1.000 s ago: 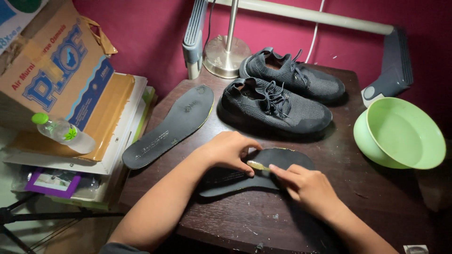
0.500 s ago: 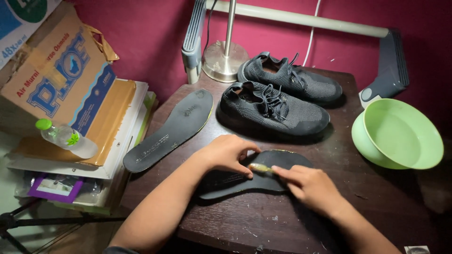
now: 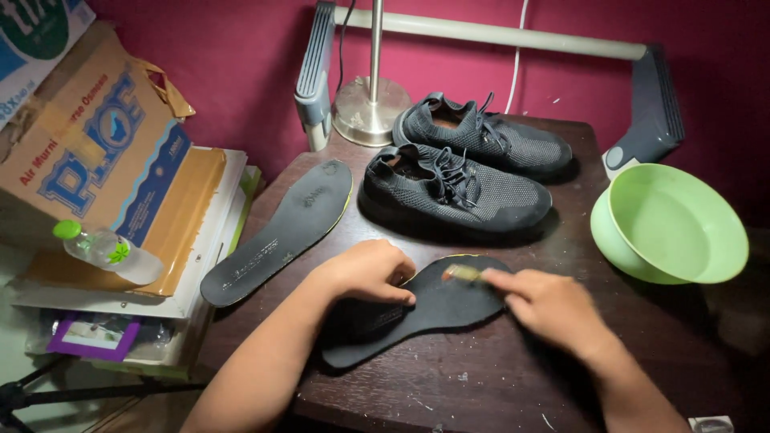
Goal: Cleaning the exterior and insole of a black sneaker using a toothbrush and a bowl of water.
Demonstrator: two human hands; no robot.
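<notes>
Right now the fingers [image 3: 401,289] of the left hand [image 3: 365,271] lie curled and pressed down on the dark shoe insole [image 3: 417,309], pinning it flat against the bench [image 3: 497,377]. The right hand [image 3: 553,309] has its fingers pinched shut around a small pale tool [image 3: 461,273], probably a little brush, whose tip touches the insole's upper face near the toe end; the motion blur leaves its exact kind unclear.

The insole lies near the front of the bench, between both hands, toe end pointing towards the right. It looks thin, light and floppy, a foam sheet that would bend under its own length if lifted by one end, so a flat palm across the middle or a hold at the heel edge seems the surest grip. Its surface looks matt, not slippery, and hardly fragile.

A second insole [image 3: 277,232] lies well apart to the left, overhanging the bench edge. Behind them stand two dark knit sneakers [image 3: 457,192] side by side, laces loose, and a lamp base [image 3: 370,111].

The light green plastic bowl [image 3: 670,224] at right shows nothing inside. A small plastic bottle with a green cap [image 3: 108,250] lies on its side on a stack of cardboard boxes [image 3: 104,160]; its contents appear clear.
</notes>
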